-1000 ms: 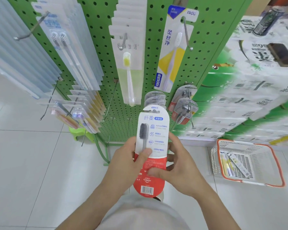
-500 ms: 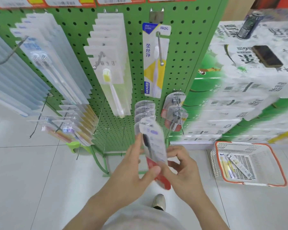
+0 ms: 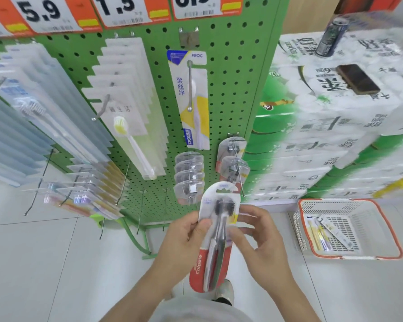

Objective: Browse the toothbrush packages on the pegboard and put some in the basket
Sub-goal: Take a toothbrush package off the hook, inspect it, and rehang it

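**Q:** What are the largest elements shown?

**A:** A green pegboard (image 3: 230, 73) fills the upper centre, with price tags (image 3: 116, 10) reading 5.9 and 1.5 along its top edge. To the right stands a stack of white-and-green tissue cartons (image 3: 335, 140), carrying a dark can (image 3: 330, 36) and a dark phone (image 3: 357, 79), well apart from each other. The floor is pale tile (image 3: 33, 263).

**Q:** And the basket?

**A:** A white basket with an orange rim (image 3: 382, 257) sits on the floor at lower right, near the cartons. Several toothbrush packages (image 3: 321, 233) lie inside it, toward its left end.

**Q:** What hangs on the board?

**A:** A row of packs with a yellow-bristled brush in front (image 3: 130, 135), a single FROG package (image 3: 191, 98) on its hook, and clear blister packs (image 3: 189, 180) lower down.

**Q:** Where is the item being handled?

**A:** A Colgate toothbrush package (image 3: 215, 238), blister side facing the camera, is held upright in front of the lower pegboard, clear of every hook. The left hand (image 3: 184, 238) grips its left edge, thumb over the front. The right hand (image 3: 258, 235) pinches its right edge with curled fingers.
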